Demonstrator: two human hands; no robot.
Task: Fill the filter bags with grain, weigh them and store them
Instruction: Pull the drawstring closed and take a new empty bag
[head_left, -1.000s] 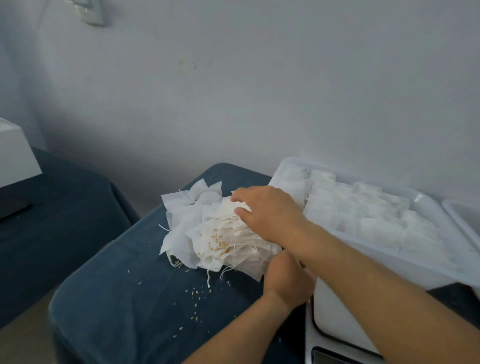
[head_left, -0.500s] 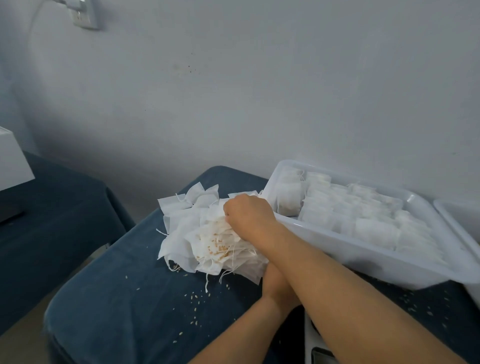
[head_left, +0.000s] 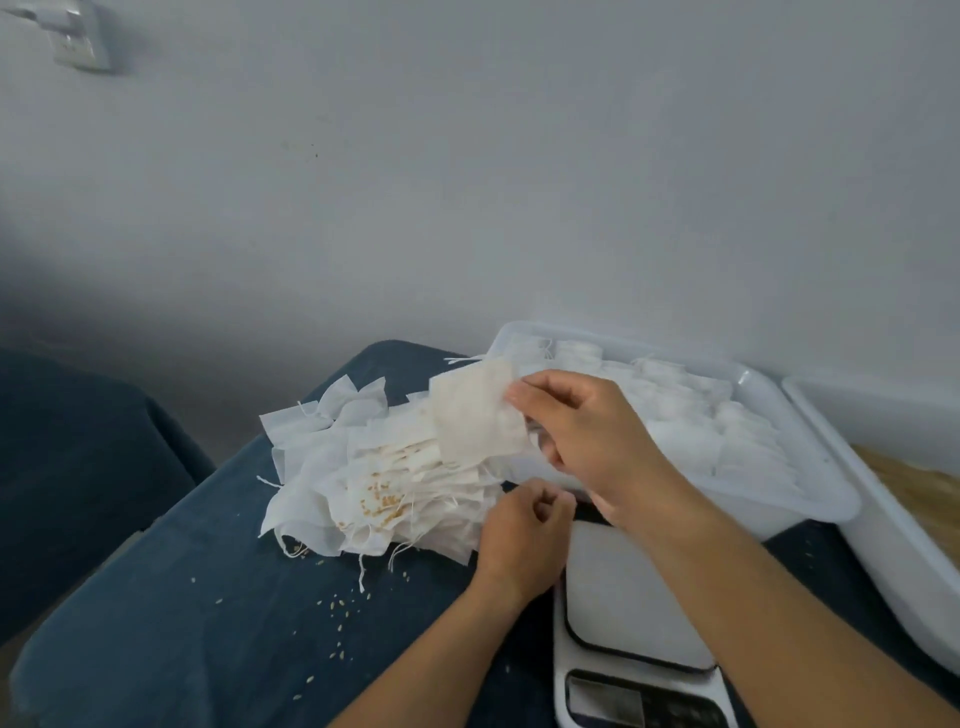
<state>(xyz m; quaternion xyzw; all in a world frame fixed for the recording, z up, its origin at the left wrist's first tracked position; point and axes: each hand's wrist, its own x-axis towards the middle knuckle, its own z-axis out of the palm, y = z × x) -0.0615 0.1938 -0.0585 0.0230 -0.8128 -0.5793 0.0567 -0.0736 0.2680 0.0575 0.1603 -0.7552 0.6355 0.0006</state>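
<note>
The right hand (head_left: 582, 431) pinches one empty filter bag (head_left: 475, 415) by its edge, holding it up above the heap of bags (head_left: 374, 478) on the blue cloth (head_left: 182, 623). The left hand (head_left: 519, 535), fingers curled, rests at the heap's near edge beside the scale (head_left: 634, 613). Filled bags lie packed in the white tray (head_left: 810, 499) just behind the right hand; loose grain (head_left: 340, 605) dots the cloth
</note>
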